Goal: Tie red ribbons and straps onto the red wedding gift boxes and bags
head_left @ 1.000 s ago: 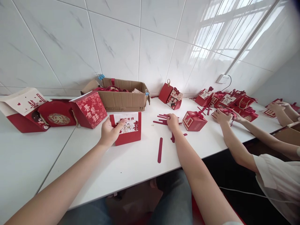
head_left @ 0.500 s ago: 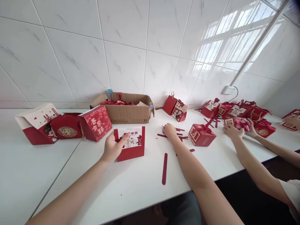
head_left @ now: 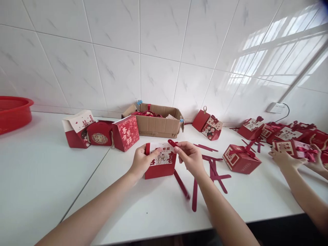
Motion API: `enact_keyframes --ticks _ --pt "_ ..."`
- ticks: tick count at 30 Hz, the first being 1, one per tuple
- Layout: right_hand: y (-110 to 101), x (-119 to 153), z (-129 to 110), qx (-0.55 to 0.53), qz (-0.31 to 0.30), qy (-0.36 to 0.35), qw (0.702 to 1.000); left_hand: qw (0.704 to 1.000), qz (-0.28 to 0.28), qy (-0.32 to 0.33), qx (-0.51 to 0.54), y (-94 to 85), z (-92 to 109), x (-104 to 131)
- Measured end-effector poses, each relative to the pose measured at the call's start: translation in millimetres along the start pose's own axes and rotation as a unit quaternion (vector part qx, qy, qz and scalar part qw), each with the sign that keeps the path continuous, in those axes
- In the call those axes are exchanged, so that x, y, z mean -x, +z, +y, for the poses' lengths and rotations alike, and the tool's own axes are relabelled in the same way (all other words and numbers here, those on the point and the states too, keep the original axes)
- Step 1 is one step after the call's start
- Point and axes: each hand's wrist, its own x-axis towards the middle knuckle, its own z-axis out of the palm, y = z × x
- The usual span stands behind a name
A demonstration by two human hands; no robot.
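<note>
My left hand [head_left: 140, 161] is closed round the left side of a red gift box [head_left: 159, 172], thumb across its white printed front. Between the thumb and fingers of my right hand [head_left: 191, 159] is a dark red strap [head_left: 172, 142]. Its rounded tip, with a small hole, sits at the upper right corner of the box. A blurred strap length [head_left: 182, 186] hangs below my right hand and seems to be the same piece. More flat straps [head_left: 215, 171] lie loose on the table beside my right forearm, some crossing each other.
Behind stands a cardboard box [head_left: 156, 128] with red ribbons inside. Several finished-looking gift boxes [head_left: 125, 134] stand left, others [head_left: 242, 160] right. A red plastic basket [head_left: 15, 116] is far left. At right, a co-worker's hands [head_left: 288, 157] hold a ribboned box.
My right hand has picked a strap from the pile and brought it left to the box. The left hand keeps its hold on the box. The view has turned left, showing the red basket.
</note>
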Motion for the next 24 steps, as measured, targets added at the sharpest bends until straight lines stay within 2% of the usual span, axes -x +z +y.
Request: enact_keyframes --ticks 2,6,11,14,24 --pt "11 5 4 -0.006 0.010 0.011 1.000 1.000 0.008 0.013 -0.015 3.0 1 3" --pt "18 8 13 0.011 -0.013 0.048 0.999 0.998 0.033 0.026 -0.056 7.2 4 7" --pt "23 11 15 0.000 -0.017 0.076 0.997 0.998 -0.019 0.036 -0.048 5.4 7 8" --pt "25 12 15 -0.009 -0.011 0.075 0.997 0.998 -0.029 0.040 -0.042 4.7 6 8" --pt "29 11 13 -0.005 0.004 0.079 0.997 0.999 0.031 0.029 -0.029 13.1 3 6"
